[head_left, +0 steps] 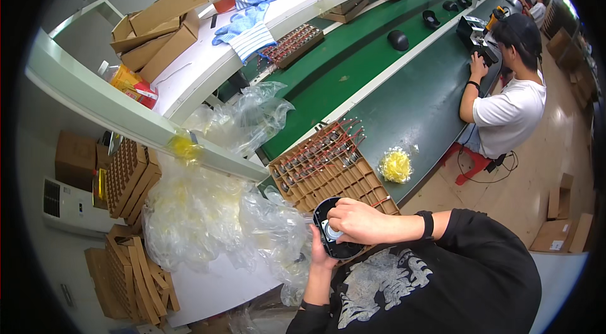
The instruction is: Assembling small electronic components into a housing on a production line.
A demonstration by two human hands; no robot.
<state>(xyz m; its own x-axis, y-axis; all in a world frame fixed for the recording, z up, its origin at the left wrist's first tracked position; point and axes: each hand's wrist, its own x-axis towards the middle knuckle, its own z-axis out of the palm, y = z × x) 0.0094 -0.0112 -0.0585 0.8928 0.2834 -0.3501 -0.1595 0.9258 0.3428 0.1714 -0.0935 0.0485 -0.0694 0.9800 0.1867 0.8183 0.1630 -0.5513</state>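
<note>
My left hand (pixel 320 253) grips a black oval plastic housing (pixel 319 212) by its near-left edge, thumb along the rim. The housing's hollow side faces up. Inside it sits a round silver part (pixel 331 232), partly hidden by my right hand (pixel 360 220). The fingers of that hand are curled down into the housing, closed at the silver part; their tips are mostly covered. Just beyond the housing lies a divided cardboard tray (pixel 338 186), with small metal parts with red wires (pixel 319 160) in its far rows and bare compartments nearer me.
Yellow bundled pieces (pixel 396 165) lie on the dark bench right of the tray. Crumpled clear plastic bags (pixel 202 214) fill the left side. A green conveyor belt (pixel 341 78) carries black housings (pixel 398 40). A co-worker (pixel 510 82) sits along the bench at right.
</note>
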